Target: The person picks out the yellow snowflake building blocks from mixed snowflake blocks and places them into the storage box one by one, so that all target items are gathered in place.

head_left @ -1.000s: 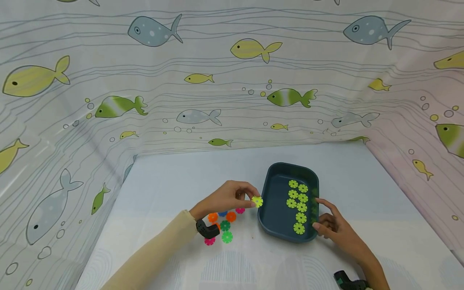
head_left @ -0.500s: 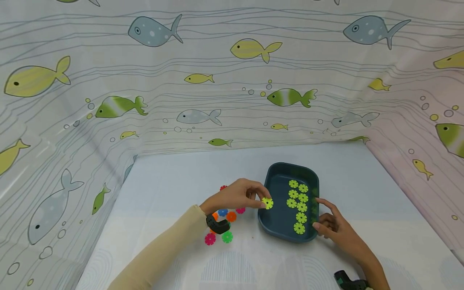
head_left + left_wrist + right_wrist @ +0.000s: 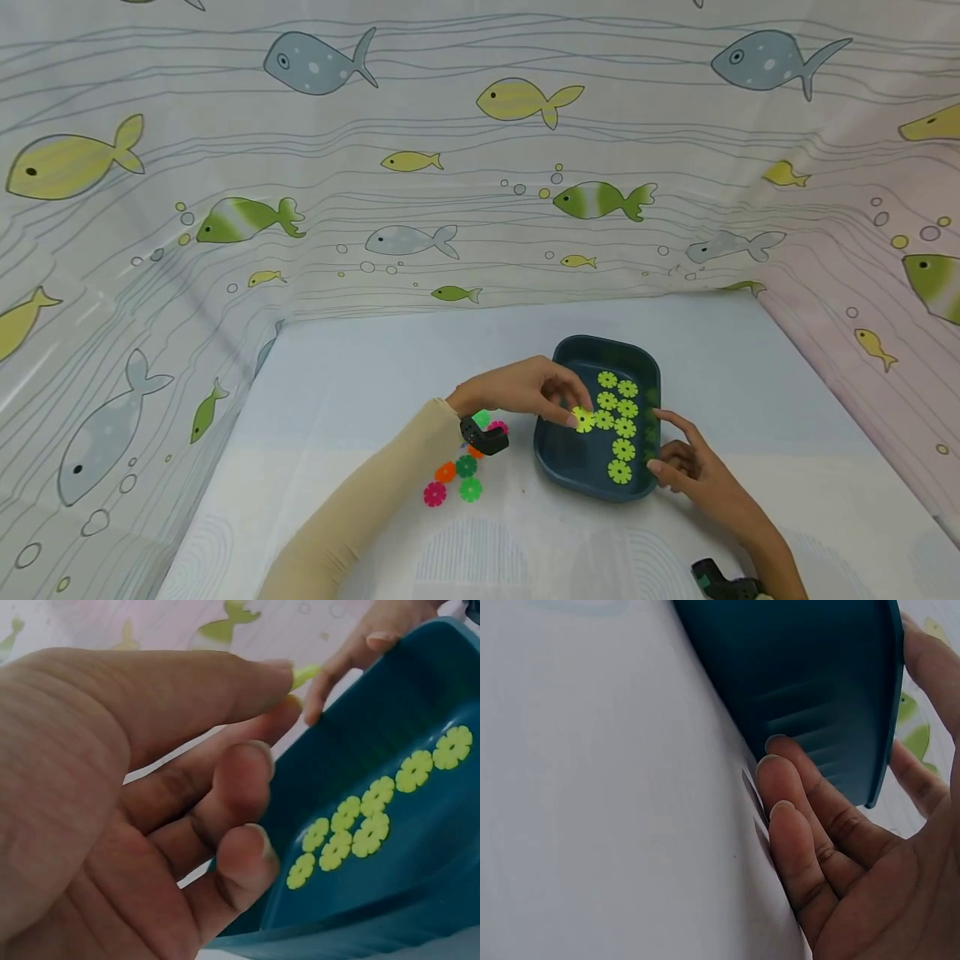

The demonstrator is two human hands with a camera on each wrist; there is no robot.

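Note:
Between thumb and forefinger my left hand (image 3: pixel 525 387) pinches a yellow flower-shaped plastic disc (image 3: pixel 582 419), held over the left half of a dark blue tray (image 3: pixel 562 467). In the left wrist view the pinched disc (image 3: pixel 305 676) appears nearly edge-on at the fingertips. Several matching yellow discs (image 3: pixel 623 427) lie in the tray's right half, grouped in two uneven columns. My right hand (image 3: pixel 697 471) holds the tray's right side, thumb and forefinger at the rim. In the right wrist view its other fingers bend against the outer wall (image 3: pixel 795 712).
Loose flower discs lie on the white table left of the tray, among them a pink disc (image 3: pixel 435 494), an orange disc (image 3: pixel 446 472) and a green disc (image 3: pixel 470 489). The left forearm covers part of this group. A fish-patterned curtain (image 3: pixel 420 192) surrounds the table.
My left hand has carried the yellow disc rightward, from beside the tray's left rim to above its inside, close to the other yellow discs. The right hand and tray stay put.

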